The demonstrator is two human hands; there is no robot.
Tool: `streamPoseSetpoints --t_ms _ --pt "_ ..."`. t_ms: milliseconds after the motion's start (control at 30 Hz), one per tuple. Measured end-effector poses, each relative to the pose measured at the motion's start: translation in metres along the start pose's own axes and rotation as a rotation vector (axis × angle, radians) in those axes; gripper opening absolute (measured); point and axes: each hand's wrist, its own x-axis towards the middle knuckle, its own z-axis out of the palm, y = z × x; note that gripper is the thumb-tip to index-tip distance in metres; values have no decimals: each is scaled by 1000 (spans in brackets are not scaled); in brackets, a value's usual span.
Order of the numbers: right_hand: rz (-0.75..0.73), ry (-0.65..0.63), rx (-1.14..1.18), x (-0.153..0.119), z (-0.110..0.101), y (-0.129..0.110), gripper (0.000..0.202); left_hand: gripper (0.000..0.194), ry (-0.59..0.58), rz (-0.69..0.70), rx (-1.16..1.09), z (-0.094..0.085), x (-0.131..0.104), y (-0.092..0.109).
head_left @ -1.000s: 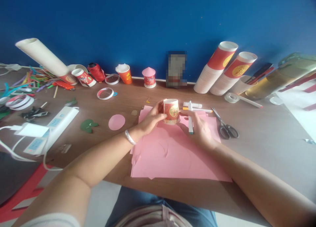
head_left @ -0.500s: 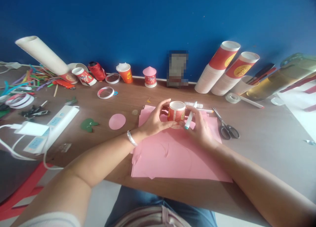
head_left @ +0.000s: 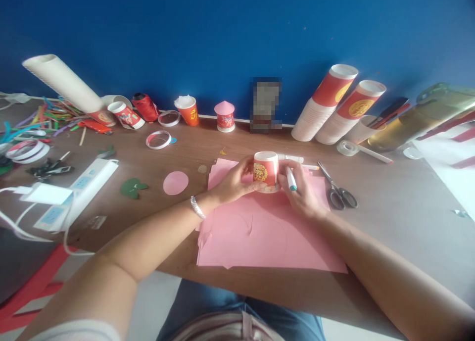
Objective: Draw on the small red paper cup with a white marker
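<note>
A red paper cup with a gold print and a white top stands over the stack of pink paper. My left hand is wrapped round its left side, thumb low on the front. On the other side, my right hand holds a white marker with a green end pointing down toward me. The right fingertips reach behind the cup's right edge; whether they touch it is hidden. More white markers lie just behind that hand.
Black-handled scissors lie right of the paper. To the left are a pink paper circle, a green cutout and a white power strip. Stacked cups and a small cup with a pink cone roof stand by the blue wall.
The cup has turned: its seam faced me before, and the gold print shows now. The marker in my right hand has swung so its green end points down to the right.
</note>
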Motion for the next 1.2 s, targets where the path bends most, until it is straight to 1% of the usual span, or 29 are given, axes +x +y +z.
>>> streamPoseSetpoints --t_ms 67,100,200,300,400,500,633,733,867,933,1067,1200 --pt "15 21 -6 -1 2 0 27 59 -22 -23 -55 1 1 1" --pt "27 34 -6 -2 3 0 27 59 -16 -34 -72 1 1 1" --pt "61 43 27 -4 3 0 27 68 52 -55 -77 1 0 2" --pt "94 -29 136 -5 3 0 36 72 138 -88 -62 -1 0 1" --pt "133 -82 211 -6 3 -3 48 72 172 -108 -80 -2 -1 2" --pt "151 -86 188 -7 3 -8 50 71 127 -119 -85 -2 0 4" --pt "228 -86 178 -6 3 -10 50 65 -12 -88 -105 1 -1 11" --pt "214 -66 207 -4 3 -9 50 62 -42 -74 -122 2 -2 12" --pt "208 -88 202 -3 -1 -13 47 54 -1 -80 -103 1 -3 9" --pt "218 -97 181 -3 -2 -15 46 54 37 -87 -68 1 -3 7" --pt "225 -97 217 -4 2 -8 46 66 117 -82 6 4 -2 5" --pt "218 -97 174 -5 5 -1 44 74 147 -8 81 4 -2 1"
